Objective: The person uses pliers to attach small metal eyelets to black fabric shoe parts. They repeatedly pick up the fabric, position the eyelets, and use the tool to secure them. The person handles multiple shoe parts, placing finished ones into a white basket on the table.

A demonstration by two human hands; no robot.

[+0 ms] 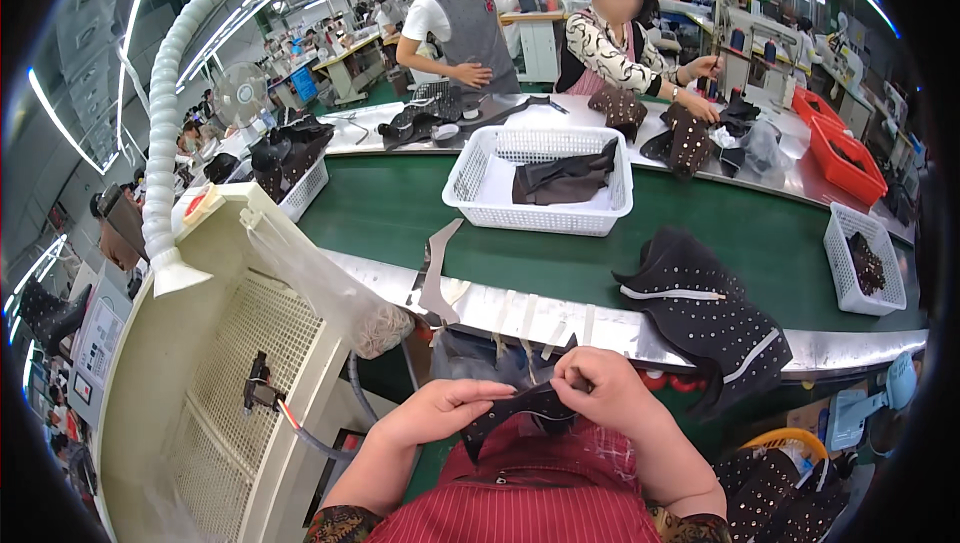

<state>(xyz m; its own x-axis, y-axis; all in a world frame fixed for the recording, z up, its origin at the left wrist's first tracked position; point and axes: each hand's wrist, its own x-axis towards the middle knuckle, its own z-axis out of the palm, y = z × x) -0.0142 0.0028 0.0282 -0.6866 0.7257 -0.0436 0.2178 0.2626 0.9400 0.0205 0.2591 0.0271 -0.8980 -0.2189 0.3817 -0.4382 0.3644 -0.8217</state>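
A black studded piece of shoe upper material (525,405) lies across my lap, close to the red striped apron. My left hand (450,411) has its fingers stretched together along the piece's left end, pinching it at the fingertips. At the right end my right hand (603,390) is closed, with curled fingers gripping the upper edge. Part of the piece is hidden under the right hand. Ahead and to the right, a stack of black studded pieces (690,298) with white strips lies over the edge of the bench.
A white basket (540,218) with dark pieces stands on the green belt (390,208). Another white basket (868,288) is at the right. A cream machine housing (270,383) and a white hose (163,173) stand at my left. Two people stand across the belt, one handling studded pieces (688,138).
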